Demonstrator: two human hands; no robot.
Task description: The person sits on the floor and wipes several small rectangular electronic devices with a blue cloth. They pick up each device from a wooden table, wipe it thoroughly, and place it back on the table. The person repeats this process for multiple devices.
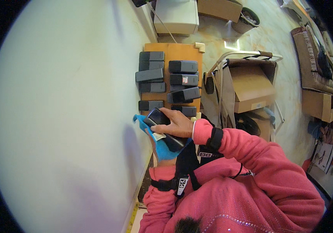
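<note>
My right hand (179, 123) is closed across the middle of a dark, glossy rectangular device (175, 143), thumb and fingers on its sides. The device is held at a slant over the near end of the table. Beneath it, a bright blue cloth (165, 152) wraps around its lower side. My left hand (154, 150) is mostly hidden by the cloth and supports the device through it. A small pale patch shows on the device beside my right thumb. Just beyond my hands lie several similar black-and-grey devices (184, 66) in two columns, some stacked or askew.
The narrow wooden table (166, 47) has padded corners and stands against a white wall (69, 108). To its right, a folding-frame cart (228, 97) carries a cardboard box (255, 87). A white cabinet (176, 17) and a waste bin (247, 22) stand beyond.
</note>
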